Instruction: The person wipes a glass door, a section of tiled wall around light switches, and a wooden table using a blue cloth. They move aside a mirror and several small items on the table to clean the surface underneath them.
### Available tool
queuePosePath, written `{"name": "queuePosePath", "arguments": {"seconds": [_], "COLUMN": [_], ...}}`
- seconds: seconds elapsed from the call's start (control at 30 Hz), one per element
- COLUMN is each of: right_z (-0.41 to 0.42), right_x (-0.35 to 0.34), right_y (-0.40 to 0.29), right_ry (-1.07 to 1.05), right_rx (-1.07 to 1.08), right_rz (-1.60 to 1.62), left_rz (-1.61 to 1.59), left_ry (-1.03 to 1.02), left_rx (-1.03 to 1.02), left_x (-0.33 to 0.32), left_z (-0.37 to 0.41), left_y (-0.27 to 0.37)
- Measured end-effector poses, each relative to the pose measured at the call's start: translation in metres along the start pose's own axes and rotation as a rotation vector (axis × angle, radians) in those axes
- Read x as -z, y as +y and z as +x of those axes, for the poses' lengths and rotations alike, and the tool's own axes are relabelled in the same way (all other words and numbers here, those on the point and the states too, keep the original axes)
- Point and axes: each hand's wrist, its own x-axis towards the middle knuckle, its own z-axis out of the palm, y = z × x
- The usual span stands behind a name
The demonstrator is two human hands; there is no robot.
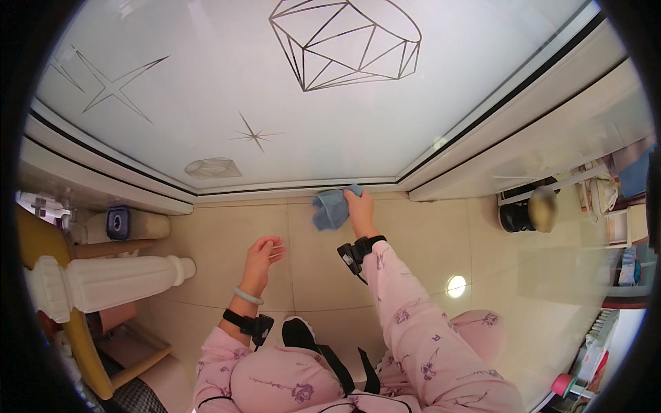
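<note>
A blue cloth (pixel 330 209) is gripped in my right hand (pixel 360 209), which presses it to the bottom rail (pixel 258 192) of a white-framed door. Part of the cloth hangs down over the floor side of the rail. Above it rises the frosted glass panel (pixel 320 134), marked with dark diamond and star outlines. My left hand (pixel 262 255) hovers over the floor tiles with its fingers apart, holding nothing. It is nearest to the cloth but does not touch it.
At left stand a white fluted table leg (pixel 124 281), a wooden chair (pixel 139 366) and a container with a blue lid (pixel 117 223). On the right are a black shoe (pixel 514 217) by the wall and a rack with a pink-rimmed item (pixel 563 384). Beige tiles (pixel 423 232) cover the floor.
</note>
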Motion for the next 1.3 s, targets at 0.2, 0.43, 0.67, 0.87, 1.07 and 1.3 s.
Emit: {"name": "queuePosePath", "arguments": {"seconds": [0.2,0.43,0.67,0.87,1.07,1.3], "right_z": [-0.007,-0.012,-0.008,-0.002,-0.005,0.013], "right_x": [-0.009,-0.011,-0.003,-0.009,-0.009,0.02], "right_y": [0.001,-0.008,-0.007,0.015,0.012,0.014], "right_ry": [0.007,0.073,0.019,-0.019,0.05,0.221], "right_rx": [-0.143,-0.195,-0.319,-0.27,-0.199,-0.089], "right_rz": [0.306,0.43,0.57,0.577,0.395,0.297], "left_rz": [-0.001,0.019,0.022,0.02,0.021,0.016], "left_ry": [0.01,0.013,0.02,-0.003,0.013,0.006], "left_rx": [0.024,0.055,0.051,0.059,0.067,0.059], "left_x": [0.003,0.003,0.001,0.001,0.002,0.002], "left_z": [-0.002,0.004,0.004,0.008,0.008,0.008], "left_y": [-0.003,-0.007,-0.006,-0.011,-0.011,-0.012]}}
